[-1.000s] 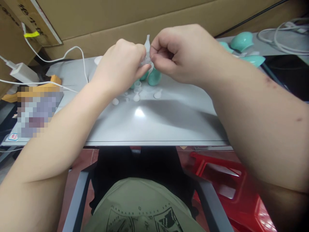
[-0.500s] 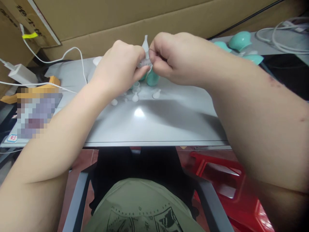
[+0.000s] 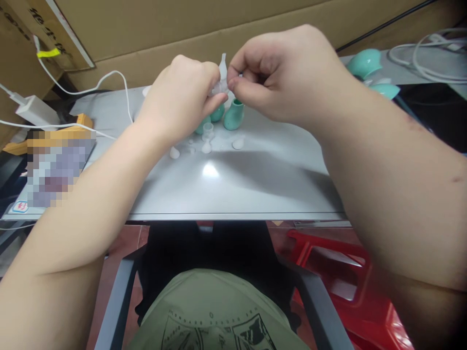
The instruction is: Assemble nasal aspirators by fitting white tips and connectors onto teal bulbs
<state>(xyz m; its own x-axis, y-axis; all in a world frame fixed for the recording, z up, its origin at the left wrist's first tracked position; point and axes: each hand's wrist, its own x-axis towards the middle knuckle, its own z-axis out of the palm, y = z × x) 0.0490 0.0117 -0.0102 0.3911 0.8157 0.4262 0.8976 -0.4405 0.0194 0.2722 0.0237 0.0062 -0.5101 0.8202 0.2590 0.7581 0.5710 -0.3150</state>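
Note:
My left hand [image 3: 182,95] is closed, with a small clear plastic piece [image 3: 221,88] between thumb and fingers. Right against that piece, the thumb and forefinger of my right hand [image 3: 275,73] are pinched together; whatever lies between their tips is too small to make out. A translucent white tapered nozzle [image 3: 223,64] points up behind the fingertips. Below the hands stands a teal bulb [image 3: 234,116] with an open neck, beside another teal bulb [image 3: 218,113] partly covered by my left hand. A clear little cup [image 3: 208,130] and white teardrop-shaped pieces [image 3: 206,147] lie on the table in front.
The grey table [image 3: 233,194] backs onto a cardboard wall [image 3: 164,39]. More teal parts [image 3: 365,63], a coiled white cable [image 3: 419,63] and a dark flat panel [image 3: 434,112] are at the right. A white charger [image 3: 36,111] is at the left; a red plastic stool [image 3: 328,272] stands below.
My right hand has tilted, its wrist lifting and its fingers uncurling slightly, so the teal bulb's neck now shows. My left hand has stayed nearly still, keeping the clear plastic piece.

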